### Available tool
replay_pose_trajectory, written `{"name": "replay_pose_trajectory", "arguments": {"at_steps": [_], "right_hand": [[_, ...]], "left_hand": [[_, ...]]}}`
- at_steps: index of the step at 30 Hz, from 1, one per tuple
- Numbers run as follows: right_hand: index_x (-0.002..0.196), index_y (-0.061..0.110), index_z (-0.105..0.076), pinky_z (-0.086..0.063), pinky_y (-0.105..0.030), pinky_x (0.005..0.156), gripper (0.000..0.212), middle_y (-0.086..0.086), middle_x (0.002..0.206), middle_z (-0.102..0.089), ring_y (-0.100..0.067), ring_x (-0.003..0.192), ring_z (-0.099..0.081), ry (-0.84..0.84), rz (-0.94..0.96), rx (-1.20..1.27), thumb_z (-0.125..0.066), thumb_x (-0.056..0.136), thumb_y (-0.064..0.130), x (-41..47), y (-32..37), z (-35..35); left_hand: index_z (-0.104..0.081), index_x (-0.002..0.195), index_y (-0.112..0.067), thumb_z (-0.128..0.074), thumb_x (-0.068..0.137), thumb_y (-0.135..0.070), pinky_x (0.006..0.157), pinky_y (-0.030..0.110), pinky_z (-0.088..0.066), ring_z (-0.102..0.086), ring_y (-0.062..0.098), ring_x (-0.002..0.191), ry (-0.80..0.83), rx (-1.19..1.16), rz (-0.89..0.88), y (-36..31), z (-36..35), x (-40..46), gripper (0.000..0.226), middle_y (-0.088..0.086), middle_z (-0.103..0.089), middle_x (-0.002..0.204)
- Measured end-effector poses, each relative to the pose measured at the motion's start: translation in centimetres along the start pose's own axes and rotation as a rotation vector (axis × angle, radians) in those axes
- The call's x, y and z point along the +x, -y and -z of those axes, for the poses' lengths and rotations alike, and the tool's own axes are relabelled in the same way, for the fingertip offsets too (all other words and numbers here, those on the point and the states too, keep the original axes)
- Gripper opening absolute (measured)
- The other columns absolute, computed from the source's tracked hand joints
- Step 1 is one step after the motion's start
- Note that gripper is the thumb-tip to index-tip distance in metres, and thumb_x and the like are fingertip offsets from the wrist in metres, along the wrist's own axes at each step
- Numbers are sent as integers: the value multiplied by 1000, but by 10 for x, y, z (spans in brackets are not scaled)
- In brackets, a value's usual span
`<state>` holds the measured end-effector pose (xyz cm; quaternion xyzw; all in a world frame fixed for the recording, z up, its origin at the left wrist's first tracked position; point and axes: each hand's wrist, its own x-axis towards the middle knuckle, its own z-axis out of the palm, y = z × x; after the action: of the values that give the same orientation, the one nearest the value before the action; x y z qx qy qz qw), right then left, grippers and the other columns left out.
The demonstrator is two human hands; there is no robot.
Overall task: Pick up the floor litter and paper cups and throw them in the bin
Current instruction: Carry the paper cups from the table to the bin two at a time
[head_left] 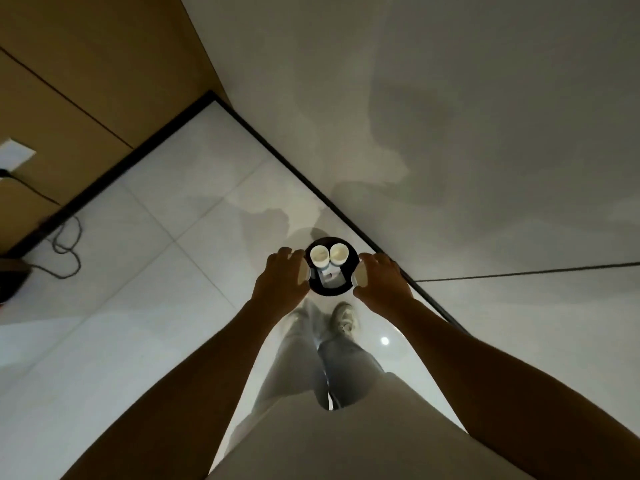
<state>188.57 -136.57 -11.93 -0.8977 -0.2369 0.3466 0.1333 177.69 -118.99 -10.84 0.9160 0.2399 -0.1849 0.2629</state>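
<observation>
A round black bin (353,258) stands on the pale tiled floor beside the wall. Inside it lie two white paper cups (319,255), (338,254), mouths up, with some white litter (331,276) below them. My left hand (282,277) is at the bin's left edge and grips a paper cup (303,273). My right hand (381,278) is at the bin's right edge and grips another paper cup (360,276). Both cups are mostly hidden by my fingers.
A grey wall (485,133) runs along the right with a dark skirting strip. Wooden panelling (69,81) fills the upper left, with a white socket (14,154) and a black cable (65,244) looped on the floor. My legs and one shoe (343,317) are below the bin.
</observation>
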Motion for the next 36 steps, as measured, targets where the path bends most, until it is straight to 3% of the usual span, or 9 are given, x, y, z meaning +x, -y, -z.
{"name": "replay_pose_trajectory", "arguments": {"at_steps": [6,13,26,36], "right_hand": [[143,15,-33,-42,-37,101,68,-10,140,-40,-27,129,-38,-12,0,48,-68,85,22,60,-9,-24],[142,18,-34,-49,-41,99,67,-6,145,-37,-26,130,-39,-95,-8,105,-69,85,23,153,-42,-100],[144,21,-33,-49,-37,94,69,-5,148,-34,-26,130,-39,-53,-6,11,-69,86,25,286,-129,-238],[150,21,-23,-40,-43,109,74,-8,156,-21,-30,141,-24,77,17,-127,-66,89,28,327,-152,-281]], "left_hand": [[-36,141,-15,-65,87,-28,93,33,-47,-34,24,131,0,-74,41,17,-36,52,63,6,-35,144],[-38,140,-15,-62,88,-31,93,28,-47,-36,23,130,-65,-84,17,57,-125,146,59,7,-38,143],[-34,141,-15,-64,89,-23,103,36,-42,-32,28,134,104,-117,-34,116,-280,278,60,9,-33,146],[-13,151,-14,-49,98,-32,120,40,-16,-4,31,147,249,123,-129,142,-338,301,67,12,-9,158]]}}
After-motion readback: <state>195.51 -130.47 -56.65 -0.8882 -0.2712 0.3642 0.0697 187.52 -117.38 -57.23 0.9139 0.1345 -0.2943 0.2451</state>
